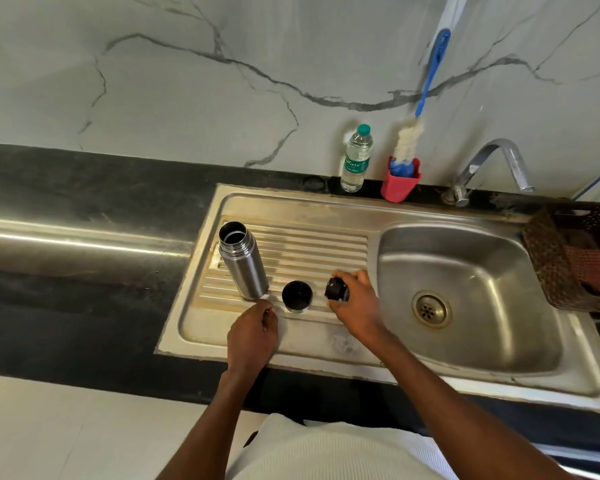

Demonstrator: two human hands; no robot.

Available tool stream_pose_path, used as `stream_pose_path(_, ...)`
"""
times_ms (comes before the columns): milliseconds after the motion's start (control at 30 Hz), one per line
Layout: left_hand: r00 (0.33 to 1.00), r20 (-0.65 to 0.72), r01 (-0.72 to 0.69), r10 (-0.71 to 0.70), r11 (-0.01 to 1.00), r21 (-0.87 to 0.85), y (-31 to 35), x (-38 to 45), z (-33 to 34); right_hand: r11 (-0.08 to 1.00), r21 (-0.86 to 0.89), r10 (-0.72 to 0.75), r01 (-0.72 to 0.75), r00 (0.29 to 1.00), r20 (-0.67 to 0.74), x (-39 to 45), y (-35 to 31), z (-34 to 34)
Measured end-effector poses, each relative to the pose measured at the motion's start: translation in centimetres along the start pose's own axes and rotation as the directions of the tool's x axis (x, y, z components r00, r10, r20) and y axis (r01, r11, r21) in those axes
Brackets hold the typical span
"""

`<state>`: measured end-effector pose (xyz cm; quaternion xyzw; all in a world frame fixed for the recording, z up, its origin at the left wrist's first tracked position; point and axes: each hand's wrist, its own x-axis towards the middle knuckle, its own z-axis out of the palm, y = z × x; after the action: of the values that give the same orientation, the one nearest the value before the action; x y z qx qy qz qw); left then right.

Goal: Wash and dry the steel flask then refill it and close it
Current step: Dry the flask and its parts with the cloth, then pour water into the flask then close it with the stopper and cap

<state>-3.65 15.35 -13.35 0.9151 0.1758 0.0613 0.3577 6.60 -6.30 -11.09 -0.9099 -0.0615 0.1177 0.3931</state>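
The right hand [355, 301] curls round a black stopper [336, 289], holding it just above the ribbed drainboard [312, 247]. At its 9 o'clock, just beside it, a black-lined cup [297, 296] stands mouth up. The left hand [253, 336], at the cup's 7 o'clock, has its fingers curled; whether they pinch anything I cannot tell. The flask [243, 259] stands open and uncapped at the cup's 10 o'clock. The basin [465, 289] lies at 3 o'clock, the tap [492, 164], brush [413, 133] and water bottle [356, 159] toward 12 to 1.
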Motion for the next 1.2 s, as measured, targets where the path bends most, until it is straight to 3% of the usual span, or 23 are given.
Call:
stream_pose_path(167,0.997,0.035,-0.078,0.075,0.994,0.080,0.5,0.1,-0.2,0.972,-0.220,-0.071,0.078,0.997,0.044,0.9,-0.1,0.3)
stream_pose_path(300,0.991,0.050,-0.128,0.122,0.980,0.150,0.9,0.3,-0.4,0.959,-0.266,-0.077,0.093,0.995,0.068,1.1,0.1,0.8)
stream_pose_path(500,0.982,-0.047,-0.180,0.185,0.978,0.108,2.2,0.4,-0.3,0.883,-0.417,-0.178,0.215,0.976,0.126,0.6,0.2,0.7)
stream_pose_path(633,0.978,-0.096,-0.176,0.188,0.977,0.118,4.0,0.9,0.0,0.871,-0.443,-0.172,0.211,0.977,0.127,0.5,0.1,0.2)
stream_pose_path(900,0.954,-0.181,-0.252,0.239,0.966,-0.050,9.3,2.8,1.3,0.913,-0.308,-0.232,0.268,0.961,0.147,0.9,0.7,-1.7)
stream_pose_path(1000,0.958,-0.194,-0.236,0.211,0.965,-0.113,11.9,4.6,2.3,0.968,-0.108,-0.230,0.228,0.973,-0.008,2.1,1.3,-3.5)
stream_pose_path(1100,0.947,-0.241,-0.246,0.211,0.961,-0.125,14.7,7.8,3.8,0.989,0.056,-0.122,0.135,0.975,-0.187,4.2,1.4,-6.6)
stream_pose_path(1200,0.976,-0.153,-0.182,0.158,0.970,-0.161,16.4,11.9,5.7,0.981,0.185,-0.014,0.065,0.965,-0.261,6.6,0.9,-9.5)
